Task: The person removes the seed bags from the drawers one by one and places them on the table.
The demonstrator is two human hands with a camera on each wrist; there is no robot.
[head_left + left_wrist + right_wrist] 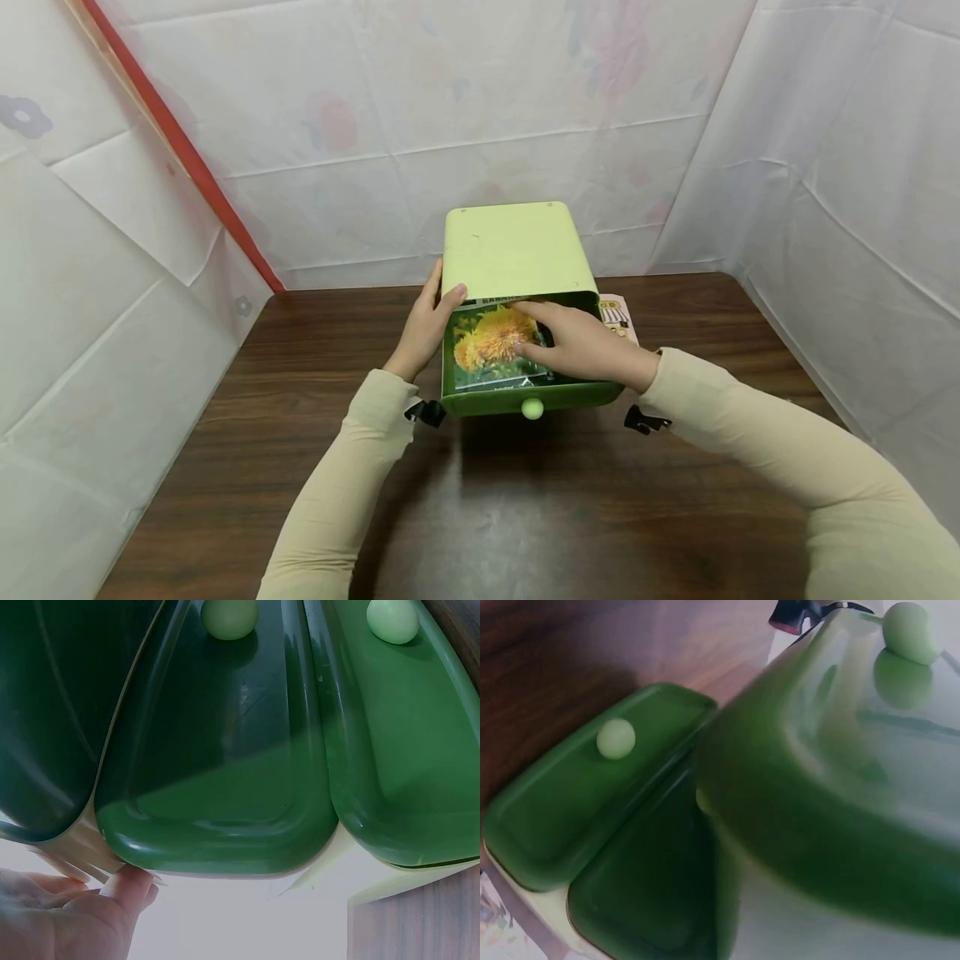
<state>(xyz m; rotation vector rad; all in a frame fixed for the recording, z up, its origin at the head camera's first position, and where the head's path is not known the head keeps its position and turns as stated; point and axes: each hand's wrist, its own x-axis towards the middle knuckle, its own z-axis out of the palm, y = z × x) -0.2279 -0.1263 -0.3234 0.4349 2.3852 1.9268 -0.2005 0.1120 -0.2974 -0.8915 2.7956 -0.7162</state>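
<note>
At frame centre, my left hand [422, 327] braces the cabinet [517, 250], fingers extended. My right hand [581, 342] reaches over the flower packet [483, 346] inside the open drawer [570, 393], thumb and forefinger apart; hidden grip, can't tell. Handling the packet seems underway; next calls for clearing the rim.

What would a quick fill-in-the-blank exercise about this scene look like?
The green drawer unit has ____ drawers in all.
Its ____ drawer is pulled open.
The printed packet inside pictures yellow ____.
The person's ____ grip is in the open drawer.

Missing words: three; top; flowers; right.
</note>
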